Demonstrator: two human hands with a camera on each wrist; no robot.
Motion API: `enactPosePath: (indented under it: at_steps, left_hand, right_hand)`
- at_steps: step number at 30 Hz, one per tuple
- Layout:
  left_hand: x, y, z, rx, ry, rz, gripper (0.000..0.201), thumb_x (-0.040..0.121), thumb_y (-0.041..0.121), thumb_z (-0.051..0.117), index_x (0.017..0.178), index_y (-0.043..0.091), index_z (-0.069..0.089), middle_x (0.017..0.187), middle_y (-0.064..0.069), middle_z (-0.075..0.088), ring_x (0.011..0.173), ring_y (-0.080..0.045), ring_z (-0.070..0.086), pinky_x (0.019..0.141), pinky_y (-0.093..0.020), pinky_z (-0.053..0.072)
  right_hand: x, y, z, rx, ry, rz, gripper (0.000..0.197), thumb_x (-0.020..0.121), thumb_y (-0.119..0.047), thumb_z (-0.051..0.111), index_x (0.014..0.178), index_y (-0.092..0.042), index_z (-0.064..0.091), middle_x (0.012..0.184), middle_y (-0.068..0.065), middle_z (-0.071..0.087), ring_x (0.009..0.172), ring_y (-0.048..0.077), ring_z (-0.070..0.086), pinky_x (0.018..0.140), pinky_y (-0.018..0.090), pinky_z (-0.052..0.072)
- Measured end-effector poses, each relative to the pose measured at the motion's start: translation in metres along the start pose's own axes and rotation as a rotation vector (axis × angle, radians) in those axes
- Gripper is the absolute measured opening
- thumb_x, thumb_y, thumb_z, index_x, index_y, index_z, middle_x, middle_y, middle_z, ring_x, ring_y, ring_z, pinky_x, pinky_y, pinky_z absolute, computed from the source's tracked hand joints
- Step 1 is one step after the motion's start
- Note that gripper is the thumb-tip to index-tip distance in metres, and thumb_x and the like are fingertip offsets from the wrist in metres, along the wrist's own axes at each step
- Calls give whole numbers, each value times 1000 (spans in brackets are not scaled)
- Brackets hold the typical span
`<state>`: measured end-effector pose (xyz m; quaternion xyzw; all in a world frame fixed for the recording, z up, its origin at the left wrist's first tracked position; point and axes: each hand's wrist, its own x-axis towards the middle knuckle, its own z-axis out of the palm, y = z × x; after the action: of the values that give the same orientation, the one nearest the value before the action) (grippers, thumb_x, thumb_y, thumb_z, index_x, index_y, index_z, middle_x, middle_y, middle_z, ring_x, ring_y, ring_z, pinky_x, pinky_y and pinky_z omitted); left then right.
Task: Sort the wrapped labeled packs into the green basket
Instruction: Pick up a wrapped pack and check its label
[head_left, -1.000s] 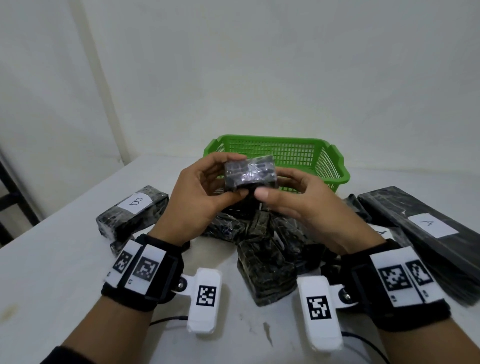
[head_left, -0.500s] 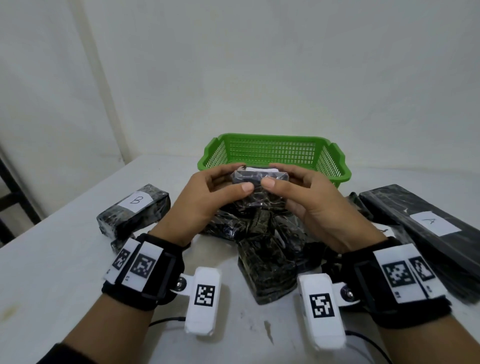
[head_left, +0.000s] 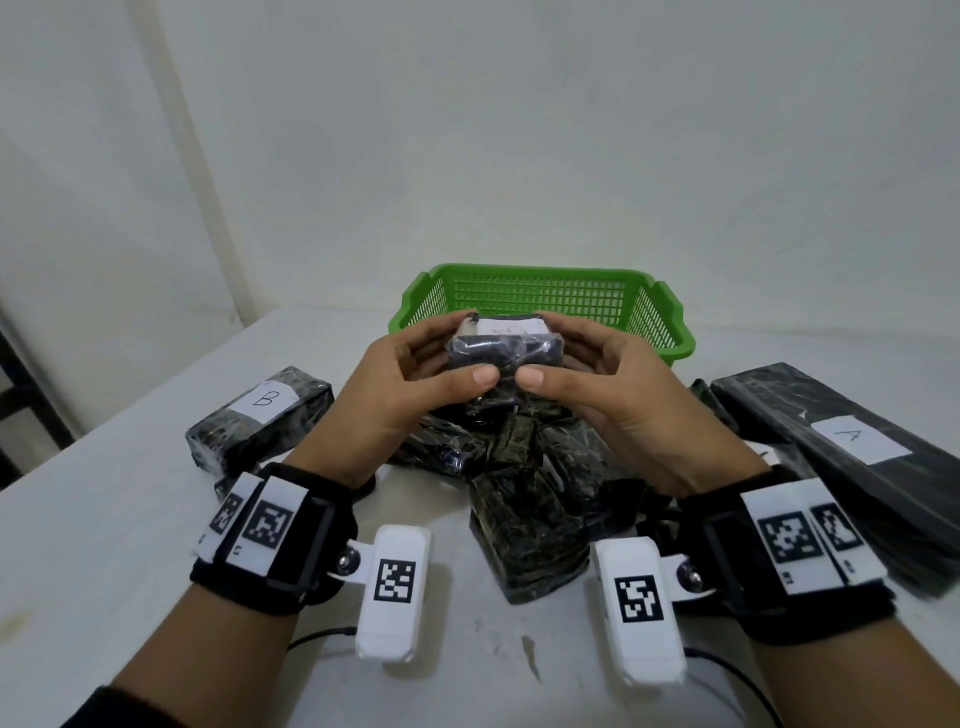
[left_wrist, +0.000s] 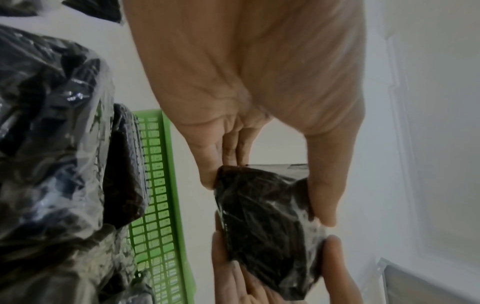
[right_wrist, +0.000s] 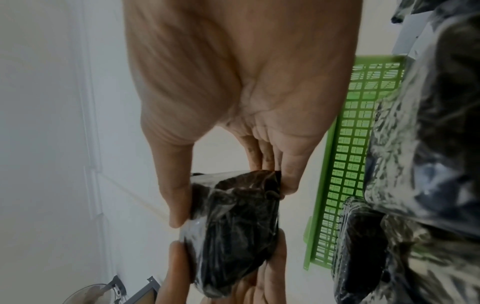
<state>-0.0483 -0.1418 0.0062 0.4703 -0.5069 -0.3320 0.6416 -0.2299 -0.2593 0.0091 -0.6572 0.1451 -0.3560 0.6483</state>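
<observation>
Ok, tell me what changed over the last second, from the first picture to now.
Both hands turned the small wrapped pack they hold: its white label, out of sight a second ago, now faces up. The left hand and right hand grip it from either side as before, in front of the green basket. The pack labeled B, the pack labeled A and the pile stayed put.

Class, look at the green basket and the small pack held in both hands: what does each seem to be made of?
Green basket: probably moulded plastic, going by its even colour, faint sheen and regular lattice walls.
Small pack: dark contents under clear glossy film, likely plastic wrap, with crinkles and white glints; a white, seemingly paper label on top. Contents unclear.
</observation>
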Motion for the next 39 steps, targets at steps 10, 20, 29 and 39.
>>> enactPosePath:
  at_steps: [10, 20, 29, 39]
  left_hand:
    - [0, -5, 0, 24, -62, 93, 97, 64, -16, 85, 148, 3, 41, 146, -10, 57, 138, -22, 53, 103, -31, 52]
    - [3, -5, 7, 73, 87, -17, 49, 81, 17, 79, 127, 6, 68, 118, -13, 76, 112, -33, 72, 103, -57, 52]
    - [3, -8, 8, 40, 106, 9, 46, 84, 11, 79, 127, 4, 67, 120, -15, 74, 113, -36, 71, 102, -53, 54]
    - [3, -7, -1, 17, 39, 17, 52, 83, 12, 76, 134, 8, 64, 127, -17, 71, 119, -37, 67, 103, -52, 52]
  right_hand:
    - [-3, -5, 5, 128, -53, 122, 45, 82, -19, 78, 124, -3, 68, 115, 9, 79, 98, 18, 76, 81, 26, 63]
    - [0, 1, 1, -56, 64, 73, 59, 63, -20, 87, 118, -4, 74, 106, 13, 80, 101, 31, 78, 90, 45, 62]
    - [-2, 1, 6, -84, 59, 87, 52, 71, -20, 87, 118, -4, 72, 105, 11, 81, 98, 29, 79, 91, 46, 62]
    - [-4, 0, 8, -180, 86, 51, 60, 66, -30, 91, 120, -13, 72, 108, 9, 80, 101, 25, 78, 93, 51, 62]
